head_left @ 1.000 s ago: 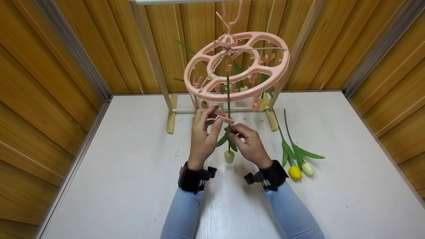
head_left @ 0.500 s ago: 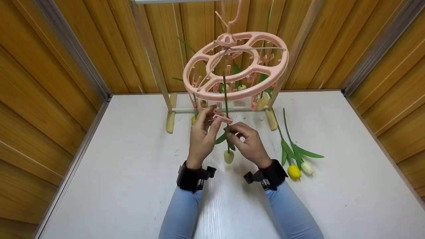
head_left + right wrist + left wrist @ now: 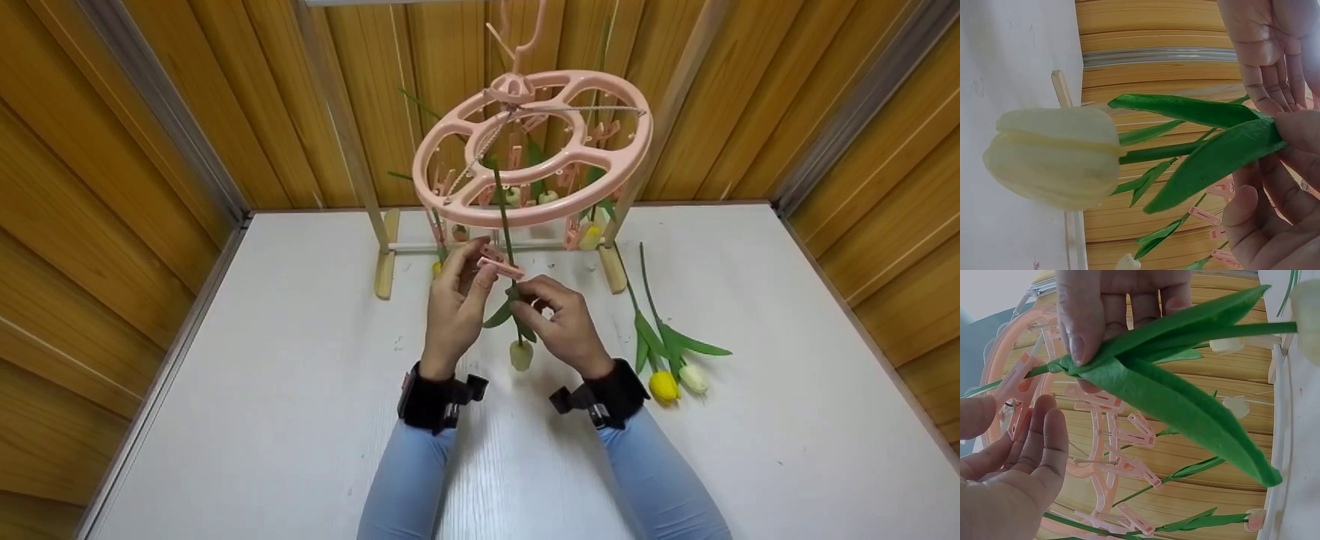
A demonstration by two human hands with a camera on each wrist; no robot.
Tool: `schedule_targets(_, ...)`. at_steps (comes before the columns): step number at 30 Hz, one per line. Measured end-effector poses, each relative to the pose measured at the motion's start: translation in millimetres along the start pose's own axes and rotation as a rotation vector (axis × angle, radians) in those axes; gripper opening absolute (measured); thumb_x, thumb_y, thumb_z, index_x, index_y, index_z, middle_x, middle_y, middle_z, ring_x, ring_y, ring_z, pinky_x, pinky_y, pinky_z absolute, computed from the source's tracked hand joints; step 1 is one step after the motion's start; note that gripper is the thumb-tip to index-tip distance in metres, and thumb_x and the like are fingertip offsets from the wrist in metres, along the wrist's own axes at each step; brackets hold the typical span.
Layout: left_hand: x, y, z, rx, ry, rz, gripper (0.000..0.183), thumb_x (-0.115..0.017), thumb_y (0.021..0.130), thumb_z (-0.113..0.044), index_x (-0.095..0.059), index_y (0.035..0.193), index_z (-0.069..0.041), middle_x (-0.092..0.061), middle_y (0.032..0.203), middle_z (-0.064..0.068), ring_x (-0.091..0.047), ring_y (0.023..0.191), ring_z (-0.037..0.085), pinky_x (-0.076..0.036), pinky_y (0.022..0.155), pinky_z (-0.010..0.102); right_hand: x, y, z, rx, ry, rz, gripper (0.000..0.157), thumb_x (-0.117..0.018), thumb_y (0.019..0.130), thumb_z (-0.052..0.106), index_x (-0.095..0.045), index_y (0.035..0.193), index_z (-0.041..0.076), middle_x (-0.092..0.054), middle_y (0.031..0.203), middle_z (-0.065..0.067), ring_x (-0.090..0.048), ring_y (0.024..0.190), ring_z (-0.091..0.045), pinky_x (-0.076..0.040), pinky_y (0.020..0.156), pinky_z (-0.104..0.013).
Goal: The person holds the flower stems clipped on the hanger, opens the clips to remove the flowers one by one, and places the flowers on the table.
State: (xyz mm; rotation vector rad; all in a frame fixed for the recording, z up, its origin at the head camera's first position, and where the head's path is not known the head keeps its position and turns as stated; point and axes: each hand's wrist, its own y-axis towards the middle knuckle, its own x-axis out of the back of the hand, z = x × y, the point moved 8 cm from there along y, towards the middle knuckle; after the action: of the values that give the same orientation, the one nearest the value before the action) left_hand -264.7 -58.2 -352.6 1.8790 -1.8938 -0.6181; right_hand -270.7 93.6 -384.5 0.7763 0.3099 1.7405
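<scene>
A white tulip (image 3: 520,355) hangs head down with its stem rising in front of the pink round clip hanger (image 3: 495,217). My right hand (image 3: 559,322) pinches the tulip's stem where the green leaves (image 3: 1179,399) begin. With thumb and fingers, my left hand (image 3: 454,304) pinches a pink clothespin (image 3: 1019,385) on the hanger. In the left wrist view, the stem passes at the clothespin's gripping end; whether the clothespin bites on it cannot be told. The right wrist view shows the white bloom (image 3: 1055,157) close up, below both hands.
A yellow tulip (image 3: 664,388) and a white tulip (image 3: 694,379) lie on the white table (image 3: 780,450) at right. Other tulips hang from the hanger's clothespins. Behind stands a rack with wooden feet (image 3: 384,274) and a white crossbar (image 3: 420,247).
The upper end of the tulip's stem has tilted to the left, and the bloom has swung slightly right. Both hands keep their hold and have barely moved.
</scene>
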Motion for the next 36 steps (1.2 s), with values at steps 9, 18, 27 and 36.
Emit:
schedule_targets(9,0.1,0.8,-2.7,-0.031,-0.014,0.001,0.036,-0.054,0.105,0.000,-0.052,0.139,0.010,-0.064,0.113,0.021,-0.069,0.110,0.027,-0.052,0.100,0.034,0.6,-0.5,-0.9,-0.011,0.003,-0.011,0.014,-0.071,0.094,-0.003,-0.075,0.106,0.002,-0.069,0.093,-0.014,-0.060,0.080,-0.014,-0.045,0.072,-0.021)
schedule_targets(18,-0.4,1.3,-4.0,-0.050,-0.004,0.002,0.033,-0.055,0.105,0.001,-0.053,0.136,0.011,-0.065,0.112,0.021,-0.070,0.105,0.028,-0.053,0.095,0.033,1.1,4.6,25.8,-0.023,0.008,-0.014,0.012,-0.067,0.090,-0.015,-0.071,0.100,-0.010,-0.066,0.089,-0.023,-0.058,0.076,-0.015,-0.043,0.071,-0.018)
schedule_targets(27,0.1,1.3,-5.2,-0.076,0.002,0.006,0.031,-0.057,0.104,0.001,-0.054,0.132,0.013,-0.066,0.110,0.020,-0.071,0.102,0.027,-0.054,0.096,0.036,1.5,0.5,-2.0,-0.018,0.011,-0.020,0.013,-0.070,0.090,-0.010,-0.074,0.102,-0.005,-0.068,0.093,-0.020,-0.057,0.078,-0.012,-0.044,0.071,-0.018)
schedule_targets(36,1.1,0.9,-7.7,-0.096,0.030,0.001,0.029,-0.059,0.102,0.001,-0.057,0.129,0.013,-0.067,0.110,0.019,-0.070,0.105,0.027,-0.054,0.096,0.037,3.7,0.6,1.0,0.003,0.010,-0.006,0.012,-0.071,0.095,-0.002,-0.075,0.106,-0.001,-0.070,0.097,-0.012,-0.063,0.083,-0.017,-0.047,0.072,-0.022)
